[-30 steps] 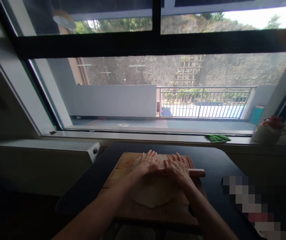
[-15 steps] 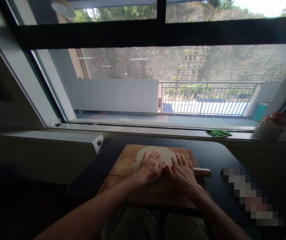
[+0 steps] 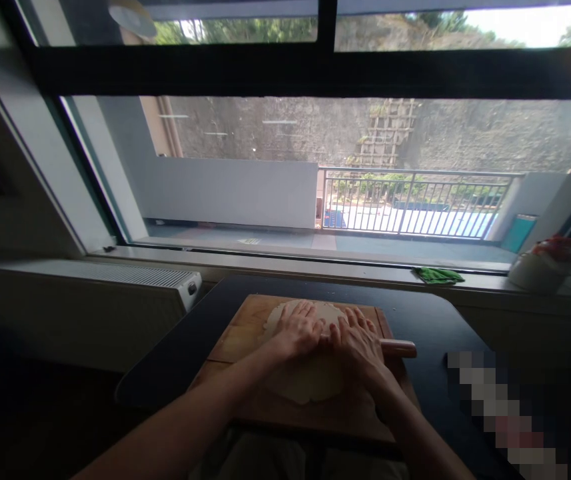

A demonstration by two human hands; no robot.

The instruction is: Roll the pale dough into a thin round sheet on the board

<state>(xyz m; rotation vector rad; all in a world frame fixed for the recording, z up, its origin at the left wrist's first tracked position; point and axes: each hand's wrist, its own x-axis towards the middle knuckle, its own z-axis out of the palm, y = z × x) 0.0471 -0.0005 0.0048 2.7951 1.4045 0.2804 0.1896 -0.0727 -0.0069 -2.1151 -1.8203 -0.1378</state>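
Note:
A pale sheet of rolled dough (image 3: 308,383) lies on a wooden board (image 3: 238,331), stretching out on both sides of my hands. Across it runs a wooden rolling pin (image 3: 399,348), its right end sticking out past my right hand. My left hand (image 3: 301,330) rests on the left part of the pin, palm down, fingers stretched forward over the dough. Beside it, my right hand (image 3: 360,339) presses on the pin with its fingers spread and extended. The two thumbs are close together near the middle. Most of the pin is hidden beneath both hands.
The board sits on a dark table (image 3: 165,363) in front of a large window. A green cloth (image 3: 438,275) and a white pot (image 3: 542,267) stand on the sill. To the left is a radiator (image 3: 185,285). A pixelated item (image 3: 498,400) lies at the right.
My hands and the rolling pin have shifted slightly away from me over the dough, and more of the dough's near part shows. The whole view has tilted slightly.

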